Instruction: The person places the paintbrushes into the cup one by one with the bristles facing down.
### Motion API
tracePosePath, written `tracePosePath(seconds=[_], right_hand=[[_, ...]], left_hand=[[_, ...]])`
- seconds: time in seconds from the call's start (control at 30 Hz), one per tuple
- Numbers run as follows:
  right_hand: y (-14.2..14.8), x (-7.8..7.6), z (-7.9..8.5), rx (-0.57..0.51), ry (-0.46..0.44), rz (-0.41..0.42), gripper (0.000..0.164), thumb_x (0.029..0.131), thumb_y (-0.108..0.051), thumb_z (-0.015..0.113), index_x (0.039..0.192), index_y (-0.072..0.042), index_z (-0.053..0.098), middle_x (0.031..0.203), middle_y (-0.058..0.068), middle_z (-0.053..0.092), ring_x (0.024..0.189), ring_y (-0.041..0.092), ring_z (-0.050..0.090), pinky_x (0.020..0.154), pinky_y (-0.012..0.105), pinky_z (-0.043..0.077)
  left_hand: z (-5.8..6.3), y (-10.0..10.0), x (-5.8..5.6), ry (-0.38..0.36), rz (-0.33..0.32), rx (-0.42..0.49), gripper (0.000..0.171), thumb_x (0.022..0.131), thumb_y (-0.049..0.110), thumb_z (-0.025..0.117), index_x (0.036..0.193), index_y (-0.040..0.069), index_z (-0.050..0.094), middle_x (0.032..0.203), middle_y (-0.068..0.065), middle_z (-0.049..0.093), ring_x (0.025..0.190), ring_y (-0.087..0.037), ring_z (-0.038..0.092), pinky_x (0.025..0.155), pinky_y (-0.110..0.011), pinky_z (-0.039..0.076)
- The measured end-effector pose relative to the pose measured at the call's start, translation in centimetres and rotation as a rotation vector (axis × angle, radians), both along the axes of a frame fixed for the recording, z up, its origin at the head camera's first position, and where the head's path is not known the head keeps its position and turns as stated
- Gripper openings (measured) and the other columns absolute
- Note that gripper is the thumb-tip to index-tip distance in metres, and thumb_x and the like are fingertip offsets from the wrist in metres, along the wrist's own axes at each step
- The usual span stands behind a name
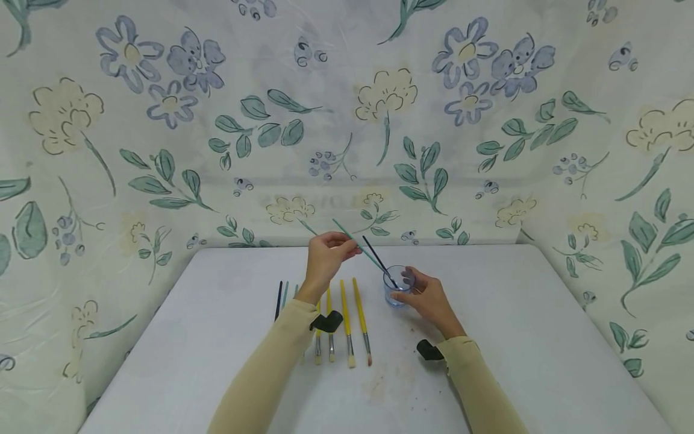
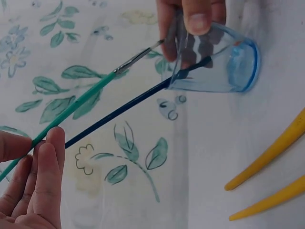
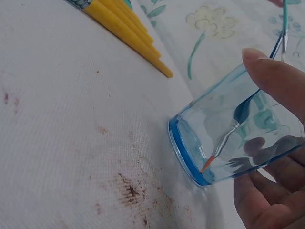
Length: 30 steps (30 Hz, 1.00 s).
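Head view: your left hand [image 1: 325, 256] pinches a green brush [image 1: 358, 246], tip inside the blue glass [image 1: 398, 288] on the table; your right hand [image 1: 428, 300] grips it. Pushing sideways could probably tip the glass.

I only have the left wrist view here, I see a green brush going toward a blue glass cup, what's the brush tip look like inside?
Observer: In the right wrist view the green brush has an orange tip low in the blue glass cup, near its base.
Operator: Who holds the cup?
Observer: The right hand grips it on the white table.
Operator: Other brushes around?
Observer: The head view shows yellow brushes lying in a row beside the left hand, with dark and teal ones farther left.
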State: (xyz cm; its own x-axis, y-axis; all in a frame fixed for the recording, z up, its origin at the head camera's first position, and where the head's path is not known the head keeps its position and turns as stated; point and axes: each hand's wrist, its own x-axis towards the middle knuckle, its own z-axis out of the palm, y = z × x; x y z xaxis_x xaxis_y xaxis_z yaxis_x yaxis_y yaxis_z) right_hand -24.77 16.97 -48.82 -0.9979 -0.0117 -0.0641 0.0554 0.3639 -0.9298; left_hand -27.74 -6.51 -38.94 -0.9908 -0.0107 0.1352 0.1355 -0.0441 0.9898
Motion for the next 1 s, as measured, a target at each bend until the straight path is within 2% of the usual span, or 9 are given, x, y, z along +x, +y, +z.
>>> tracePosePath(seconds=[0.37,0.67,0.9,1.0], right_hand=[[0.0,-0.1,-0.1,0.005,0.003,-0.009,0.088,0.082,-0.034,0.088,0.156,-0.014,0.045,0.152,0.011,0.058,0.148,0.034,0.049,0.121,0.048,0.042],[0.1,-0.2,-0.1,-0.012,0.009,0.001,0.09,0.081,-0.036,0.089,0.157,-0.013,0.045,0.153,0.011,0.057,0.148,0.033,0.048,0.122,0.049,0.041],[0.1,-0.1,-0.2,-0.003,0.02,0.001,0.09,0.081,-0.036,0.089,0.156,-0.012,0.045,0.152,0.012,0.058,0.148,0.034,0.049,0.121,0.049,0.041],[0.1,-0.1,-0.2,0.001,0.023,0.002,0.09,0.081,-0.036,0.088,0.156,-0.013,0.045,0.152,0.012,0.058,0.147,0.034,0.049,0.121,0.049,0.041]], left_hand=[[-1.4,2.0,-0.1,0.058,-0.006,-0.129,0.009,0.091,0.0,0.071,0.098,-0.005,0.072,0.092,-0.015,0.075,0.075,-0.014,0.078,0.082,-0.027,0.065],[-2.5,2.9,0.3,0.045,-0.005,-0.171,0.011,0.091,0.0,0.073,0.101,-0.006,0.072,0.097,-0.02,0.076,0.077,-0.017,0.078,0.08,-0.026,0.065],[-2.8,3.1,0.6,0.039,-0.011,-0.192,0.013,0.092,0.002,0.072,0.103,-0.005,0.072,0.101,-0.022,0.076,0.083,-0.025,0.079,0.083,-0.029,0.066],[-2.9,3.2,0.6,0.044,-0.012,-0.206,0.013,0.093,0.004,0.072,0.104,-0.004,0.072,0.101,-0.021,0.076,0.083,-0.024,0.079,0.084,-0.03,0.066]])
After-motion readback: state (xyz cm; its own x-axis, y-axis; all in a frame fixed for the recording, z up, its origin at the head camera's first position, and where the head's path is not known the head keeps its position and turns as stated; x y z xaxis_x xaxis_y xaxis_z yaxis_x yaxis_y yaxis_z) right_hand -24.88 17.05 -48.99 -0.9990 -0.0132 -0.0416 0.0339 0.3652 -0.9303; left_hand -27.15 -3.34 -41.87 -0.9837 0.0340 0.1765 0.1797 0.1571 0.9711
